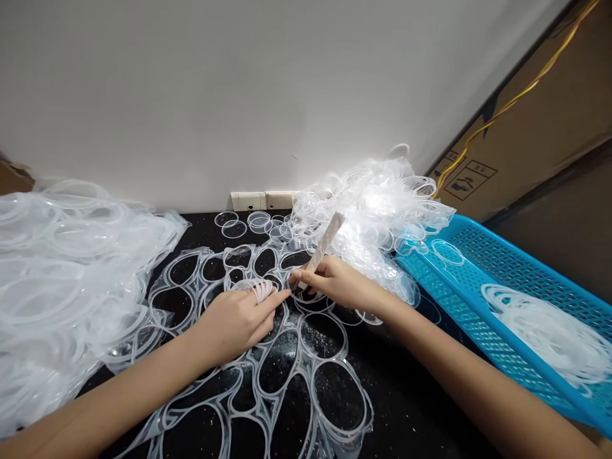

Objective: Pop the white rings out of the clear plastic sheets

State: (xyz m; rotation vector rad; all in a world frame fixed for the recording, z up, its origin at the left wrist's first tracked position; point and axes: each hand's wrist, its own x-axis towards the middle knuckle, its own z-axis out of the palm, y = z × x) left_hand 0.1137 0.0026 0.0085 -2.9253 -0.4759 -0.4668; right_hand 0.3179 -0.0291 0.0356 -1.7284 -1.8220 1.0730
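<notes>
My left hand [236,322] rests on a transparent plastic web [282,357] of punched-out ring holes, which lies across the black table [382,382]. Its fingers hold a small stack of transparent plastic rings [259,290], and the index finger points right. My right hand [337,284] grips a pale wooden stick [326,241] with its lower end down among the fingers, close to the web. The stick's tip is hidden. My two hands nearly meet at the fingertips.
Large heaps of transparent plastic scrap [57,274] lie at the left and behind my hands. A blue perforated plastic tray [482,287] holding a bundle of rings stands at the right. A cardboard box [535,121], a yellow cable and a wall socket [247,201] stand behind.
</notes>
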